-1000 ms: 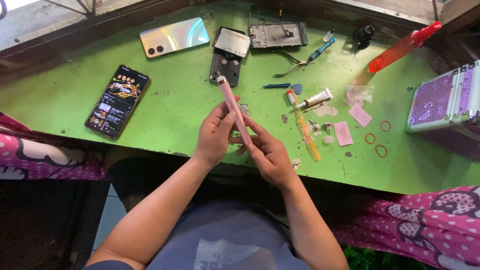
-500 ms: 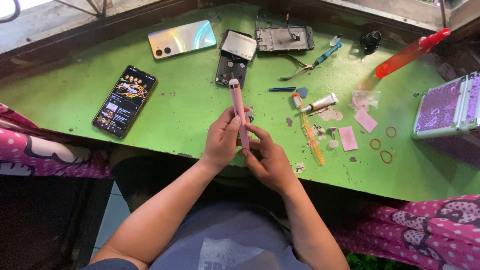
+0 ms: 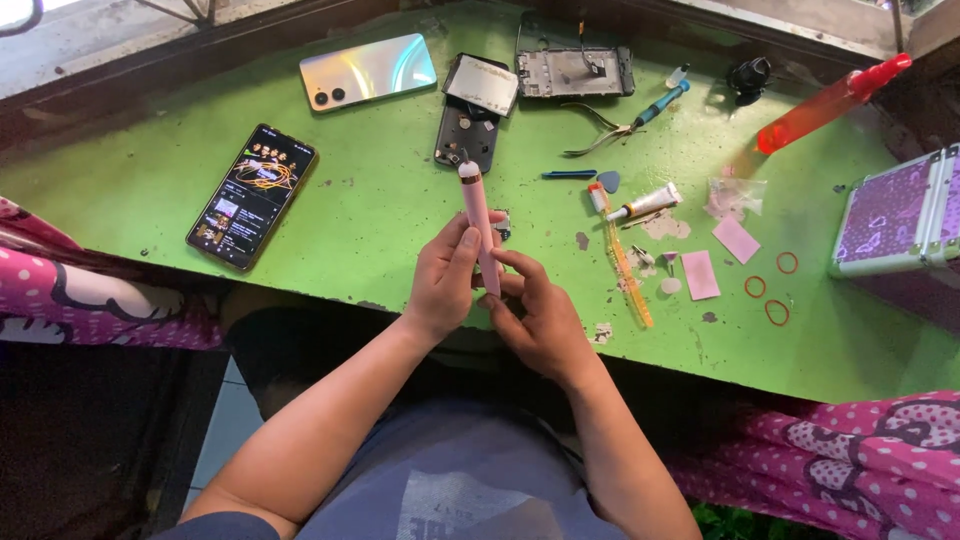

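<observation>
Both my hands hold a slim pink pen-shaped tool upright over the near edge of the green table. My left hand wraps its lower part from the left. The fingers of my right hand pinch its bottom end from the right. The tool's dark tip points away from me, toward an opened black phone body. A small part lies on the table just behind my fingers.
A lit phone lies at left and an iridescent phone behind it. A loose screen panel, a phone frame, pliers, a screwdriver, a glue tube, a yellow toothbrush, red rubber bands, a red bottle and a purple case fill the right side.
My hands have shifted slightly and the pink tool has swung from a leftward tilt to nearly upright; the view has also shifted a little.
</observation>
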